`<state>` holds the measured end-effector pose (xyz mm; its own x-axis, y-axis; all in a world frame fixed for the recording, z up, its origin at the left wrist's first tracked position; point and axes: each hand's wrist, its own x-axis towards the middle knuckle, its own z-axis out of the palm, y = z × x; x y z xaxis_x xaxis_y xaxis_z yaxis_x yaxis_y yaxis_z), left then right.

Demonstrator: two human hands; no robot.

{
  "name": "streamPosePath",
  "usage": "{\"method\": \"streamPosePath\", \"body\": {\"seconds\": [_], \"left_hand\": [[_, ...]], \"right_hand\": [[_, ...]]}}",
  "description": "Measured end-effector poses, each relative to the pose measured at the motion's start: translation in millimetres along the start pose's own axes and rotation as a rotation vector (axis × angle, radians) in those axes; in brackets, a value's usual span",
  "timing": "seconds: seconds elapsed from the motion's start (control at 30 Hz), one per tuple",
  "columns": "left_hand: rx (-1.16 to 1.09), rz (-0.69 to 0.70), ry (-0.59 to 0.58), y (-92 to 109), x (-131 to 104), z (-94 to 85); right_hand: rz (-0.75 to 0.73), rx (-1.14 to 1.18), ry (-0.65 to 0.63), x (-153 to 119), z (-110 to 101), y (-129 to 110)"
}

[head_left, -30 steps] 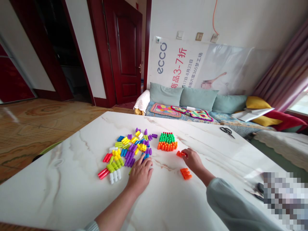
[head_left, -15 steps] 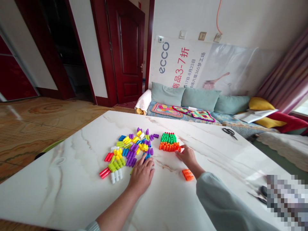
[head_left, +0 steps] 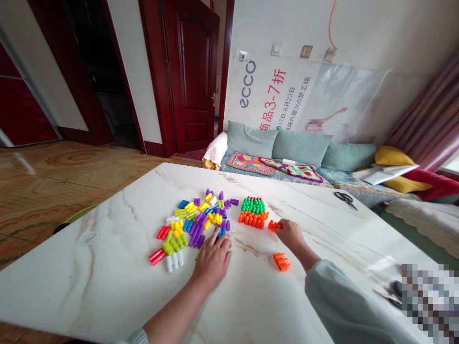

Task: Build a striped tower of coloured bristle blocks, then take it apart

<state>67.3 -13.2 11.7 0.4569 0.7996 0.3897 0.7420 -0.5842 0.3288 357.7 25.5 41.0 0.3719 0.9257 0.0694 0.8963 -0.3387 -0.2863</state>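
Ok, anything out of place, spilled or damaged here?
No spill or damage shows. The wall banner looks odd: it reads sideways. The coloured pieces by the left hand lie jumbled, unlike the neat orange, green and red block. A pixelated patch covers the lower right corner.

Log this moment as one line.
left hand: by blue pieces | right hand: holds orange piece | red-green-orange block: left of orange piece
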Motion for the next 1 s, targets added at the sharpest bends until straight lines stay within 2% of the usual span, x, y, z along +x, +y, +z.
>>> {"method": "streamPosePath", "body": {"seconds": [0.17, 0.5, 0.73, 0.83, 0.93, 1.0], "left_hand": [[0.004, 0.009, 0.002, -0.1, -1.0, 0.5], [0.005, 0.012, -0.002, -0.1, -0.3, 0.3], [-0.003, 0.013, 0.012, -1.3, -1.1, 1.4], [0.003, 0.013, 0.008, -1.0, -0.8, 0.4], [0.011, 0.008, 0.004, -0.4, -0.3, -0.6], [0.007, 0.015, 0.01, -0.3, -0.1, -0.6]], "right_hand": [[-0.052, -0.004, -0.01, 5.9, -4.6, 1.3], [-0.058, 0.06, 0.046, 29.2, 9.1, -10.5], [-0.034, 0.112, 0.059, 22.1, 13.9, -17.6], [-0.031, 0.126, 0.041, 13.5, 6.5, -14.8], [-0.067, 0.128, -0.013, -0.5, -9.6, -6.1], [-0.142, 0.144, -0.127, -13.7, -22.4, 1.4]]}}
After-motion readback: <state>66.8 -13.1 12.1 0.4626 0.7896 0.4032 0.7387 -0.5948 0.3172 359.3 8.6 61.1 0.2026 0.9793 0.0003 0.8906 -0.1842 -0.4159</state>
